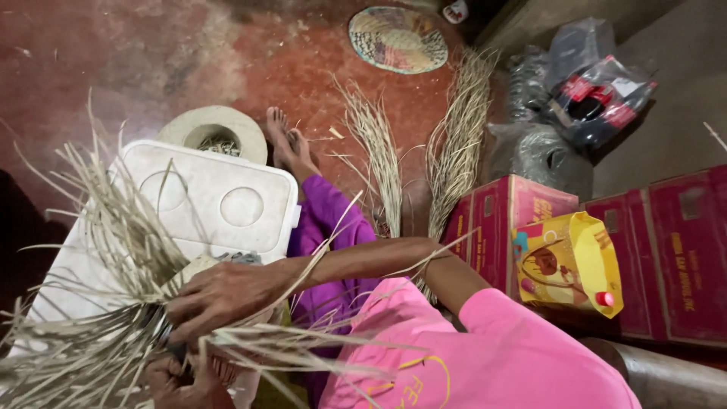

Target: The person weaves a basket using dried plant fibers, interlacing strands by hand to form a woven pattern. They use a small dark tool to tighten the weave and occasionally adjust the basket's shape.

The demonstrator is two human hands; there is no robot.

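My right hand (219,291) reaches across my purple-clad legs (326,227) and presses down on a loose bundle of pale dried palm strips (113,250) that fans out to the left. Below it, my left hand (178,382) grips the base of the same bundle, where a small woven piece (223,367) shows between the fingers. Both hands are closed on the strips. Much of the woven piece is hidden by the hands and strips.
A white plastic lid or box (219,204) lies under the strips, with a pale round woven hat (216,125) behind it. Two more strip bundles (382,163) (454,140) lie on the red floor. A round woven mat (397,38), red cartons (681,250), a yellow jug (572,261) and bagged items (583,91) stand at right.
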